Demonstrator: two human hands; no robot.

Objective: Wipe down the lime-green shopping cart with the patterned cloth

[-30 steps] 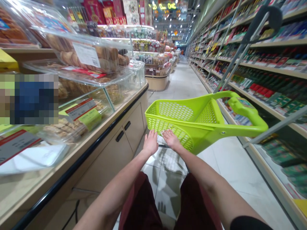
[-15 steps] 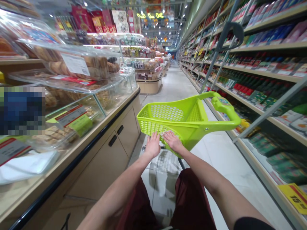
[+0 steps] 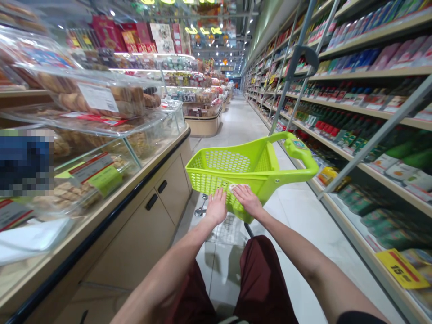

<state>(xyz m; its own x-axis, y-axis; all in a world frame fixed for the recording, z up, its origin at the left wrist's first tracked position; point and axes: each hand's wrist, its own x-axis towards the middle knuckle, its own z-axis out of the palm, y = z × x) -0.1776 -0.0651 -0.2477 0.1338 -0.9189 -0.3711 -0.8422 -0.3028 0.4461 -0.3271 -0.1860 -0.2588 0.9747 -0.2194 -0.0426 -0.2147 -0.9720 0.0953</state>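
Note:
A lime-green shopping cart (image 3: 270, 180) with a perforated basket stands sideways in the aisle, its handle pointing right. My left hand (image 3: 217, 207) lies with outstretched fingers against the lower side of the basket. Just to its right, my right hand (image 3: 247, 200) presses a white cloth or tissue (image 3: 233, 187) flat onto the same side panel, most of it hidden under the fingers. Below the basket at the left, a small metal wheel part (image 3: 200, 211) shows.
On the left runs a wooden counter (image 3: 135, 229) with clear boxes of baked goods (image 3: 97, 96). Stocked shelves (image 3: 364, 114) line the right side, with a yellow price sign (image 3: 401, 268) low down. A metal ladder-like frame (image 3: 374, 139) leans by them.
The whole view has shifted, so the cart and shelves appear further left. My right hand has moved slightly right along the basket's side with the white cloth; my left hand stays against the basket.

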